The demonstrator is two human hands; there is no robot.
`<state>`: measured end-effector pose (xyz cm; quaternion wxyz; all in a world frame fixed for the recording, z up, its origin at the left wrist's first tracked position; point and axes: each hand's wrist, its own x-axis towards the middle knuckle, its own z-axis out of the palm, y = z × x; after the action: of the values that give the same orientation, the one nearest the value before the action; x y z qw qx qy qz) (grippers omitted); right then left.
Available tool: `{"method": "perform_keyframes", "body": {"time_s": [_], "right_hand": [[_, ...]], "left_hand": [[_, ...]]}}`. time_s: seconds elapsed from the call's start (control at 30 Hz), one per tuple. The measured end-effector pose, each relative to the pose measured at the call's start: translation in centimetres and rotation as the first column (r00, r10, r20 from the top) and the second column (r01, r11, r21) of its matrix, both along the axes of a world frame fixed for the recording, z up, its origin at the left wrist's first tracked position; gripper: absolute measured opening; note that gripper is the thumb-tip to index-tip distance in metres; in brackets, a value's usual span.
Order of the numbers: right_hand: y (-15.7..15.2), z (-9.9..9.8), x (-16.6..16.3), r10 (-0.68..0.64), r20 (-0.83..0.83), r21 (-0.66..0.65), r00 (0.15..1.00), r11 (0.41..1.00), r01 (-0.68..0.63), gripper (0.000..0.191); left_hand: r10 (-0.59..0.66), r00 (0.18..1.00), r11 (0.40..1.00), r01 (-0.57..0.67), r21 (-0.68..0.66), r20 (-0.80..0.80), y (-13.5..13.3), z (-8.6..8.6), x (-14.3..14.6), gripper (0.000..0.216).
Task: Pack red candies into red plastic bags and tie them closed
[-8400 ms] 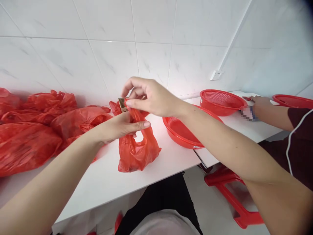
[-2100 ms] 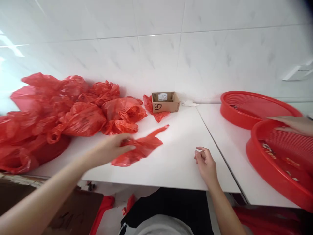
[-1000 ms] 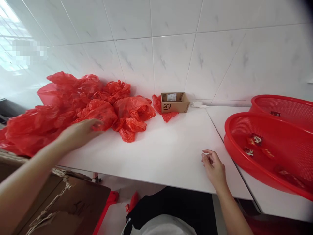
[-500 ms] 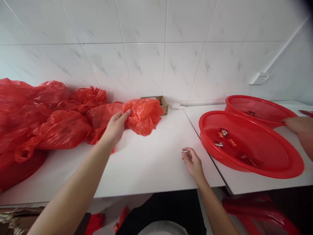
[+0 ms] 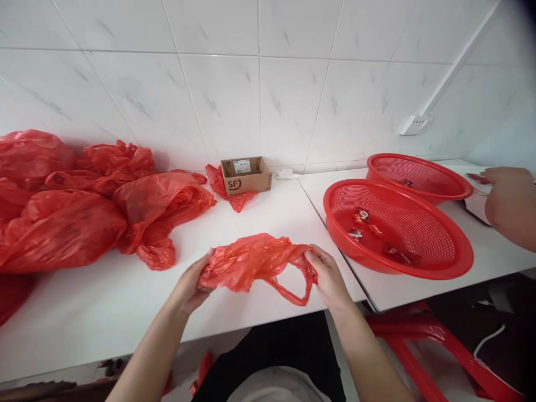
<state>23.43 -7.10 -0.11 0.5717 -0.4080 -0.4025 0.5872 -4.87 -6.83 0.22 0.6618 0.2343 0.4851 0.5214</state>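
Observation:
A crumpled red plastic bag (image 5: 251, 262) is stretched between my two hands above the front part of the white table (image 5: 276, 218). My left hand (image 5: 195, 285) grips its bunched left end. At the other end, my right hand (image 5: 329, 273) pinches the bag close to a handle loop, which hangs open. Just right of my right hand stands a red perforated basket (image 5: 435, 240) with several small wrapped packets (image 5: 368, 218) in the bottom.
Full red plastic bags (image 5: 71, 229) are heaped at the left. A small cardboard box (image 5: 247, 181) stands by the wall on a loose red bag. Behind the near basket is a second red basket (image 5: 419, 173). Another person's arm (image 5: 513, 206) reaches in at far right. A red stool (image 5: 431, 340) is below.
My left hand has brought the red bag from near the cardboard box to the table's front. My right hand, empty before, now holds its other end. The view has shifted slightly.

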Motion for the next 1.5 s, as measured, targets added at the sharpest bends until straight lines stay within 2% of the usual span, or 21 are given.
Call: {"method": "perform_keyframes", "body": {"time_s": [0.13, 0.2, 0.27, 0.33, 0.37, 0.43, 0.5, 0.6, 0.67, 0.73, 0.8, 0.93, 0.97, 1.03, 1.1, 1.13, 1.2, 1.23, 1.33, 1.43, 1.5], "right_hand": [[0.3, 1.1, 1.8, -0.192, -0.058, -0.098, 0.98, 0.978, 0.186, 0.032], [0.2, 1.5, 1.4, -0.234, -0.021, -0.076, 0.972, 0.97, 0.232, 0.032], [-0.2, 1.8, 0.2, -0.212, 0.03, -0.024, 0.977, 0.977, 0.213, 0.031], [-0.9, 2.1, -1.6, -0.143, 0.058, 0.021, 0.988, 0.99, 0.142, 0.03], [-1.3, 2.2, -2.4, -0.099, 0.073, 0.038, 0.992, 0.995, 0.096, 0.03], [-2.0, 2.5, -3.8, -0.012, 0.127, 0.068, 0.992, 0.998, 0.004, 0.031], [-2.5, 2.7, -4.1, 0.067, 0.188, 0.076, 0.98, 0.994, -0.083, 0.035], [-2.3, 2.7, -2.5, 0.087, 0.189, 0.026, 0.978, 0.995, -0.094, 0.042], [-1.9, 2.7, -0.8, 0.009, 0.162, -0.006, 0.987, 1.0, -0.008, 0.045], [-1.6, 2.7, 0.5, -0.074, 0.157, -0.01, 0.985, 0.997, 0.076, 0.046], [-1.8, 3.0, 0.6, -0.065, 0.194, -0.004, 0.979, 0.998, 0.067, 0.048], [-3.3, 3.8, -1.7, 0.153, 0.424, -0.003, 0.893, 0.986, -0.168, 0.042], [-3.7, 4.1, -2.2, 0.192, 0.477, -0.007, 0.857, 0.977, -0.215, 0.038], [-4.4, 4.5, -2.8, 0.221, 0.537, -0.004, 0.814, 0.966, -0.259, 0.032], [-4.6, 4.8, -2.6, 0.191, 0.551, 0.026, 0.813, 0.969, -0.245, 0.034], [-4.6, 4.8, -2.4, 0.168, 0.549, 0.039, 0.819, 0.973, -0.226, 0.037], [-4.5, 4.8, -2.1, 0.166, 0.544, 0.033, 0.822, 0.975, -0.219, 0.038], [-4.5, 4.8, -2.0, 0.19, 0.549, 0.017, 0.814, 0.971, -0.238, 0.035], [-4.6, 4.7, -2.4, 0.264, 0.601, -0.032, 0.754, 0.951, -0.307, 0.03], [-4.8, 4.9, -2.6, 0.257, 0.662, -0.03, 0.704, 0.947, -0.319, 0.03], [-4.9, 4.9, -2.6, 0.254, 0.661, -0.013, 0.706, 0.945, -0.328, 0.032]], "left_hand": [[0.2, 0.978, 0.978, -0.195, 0.073, -0.058, -0.2, 0.8, -2.4, 0.033], [0.332, 0.938, 0.935, -0.313, 0.167, -0.098, -1.3, 1.4, -1.1, 0.028], [0.437, 0.876, 0.868, -0.35, 0.351, -0.206, -3.1, 2.0, 1.7, 0.019], [0.506, 0.713, 0.751, -0.087, 0.655, -0.485, -4.9, 2.3, 5.3, 0.015], [0.521, 0.644, 0.69, 0.069, 0.721, -0.561, -5.6, 2.3, 6.9, 0.021], [0.46, 0.526, 0.633, 0.37, 0.68, -0.715, -6.2, 2.1, 9.3, 0.05], [0.371, 0.407, 0.655, 0.522, 0.546, -0.834, -5.8, 1.6, 10.0, 0.062], [0.267, 0.289, 0.744, 0.545, 0.387, -0.919, -4.3, 1.1, 8.1, 0.021], [0.217, 0.257, 0.795, 0.513, 0.323, -0.942, -3.7, 1.3, 6.3, 0.015], [0.218, 0.247, 0.835, 0.454, 0.311, -0.944, -3.6, 1.7, 5.2, 0.018], [0.281, 0.261, 0.829, 0.419, 0.371, -0.924, -3.9, 2.1, 5.3, 0.023], [0.395, 0.322, 0.698, 0.504, 0.509, -0.86, -4.1, 2.2, 7.6, 0.061], [0.397, 0.331, 0.675, 0.526, 0.517, -0.856, -4.0, 2.1, 8.0, 0.058], [0.382, 0.351, 0.66, 0.544, 0.519, -0.855, -3.6, 2.0, 8.4, 0.034], [0.341, 0.375, 0.674, 0.542, 0.502, -0.862, -3.2, 1.9, 8.4, 0.01], [0.32, 0.39, 0.689, 0.53, 0.494, -0.864, -3.1, 1.8, 8.3, 0.008], [0.327, 0.419, 0.71, 0.483, 0.513, -0.847, -3.1, 1.7, 8.3, 0.012], [0.354, 0.427, 0.705, 0.462, 0.538, -0.832, -3.1, 1.6, 8.4, 0.024], [0.426, 0.395, 0.646, 0.497, 0.58, -0.814, -3.4, 1.1, 8.7, 0.046], [0.421, 0.37, 0.599, 0.573, 0.56, -0.828, -3.6, 0.8, 8.9, 0.033], [0.383, 0.407, 0.614, 0.559, 0.558, -0.829, -3.6, 1.0, 8.8, 0.024]]}}
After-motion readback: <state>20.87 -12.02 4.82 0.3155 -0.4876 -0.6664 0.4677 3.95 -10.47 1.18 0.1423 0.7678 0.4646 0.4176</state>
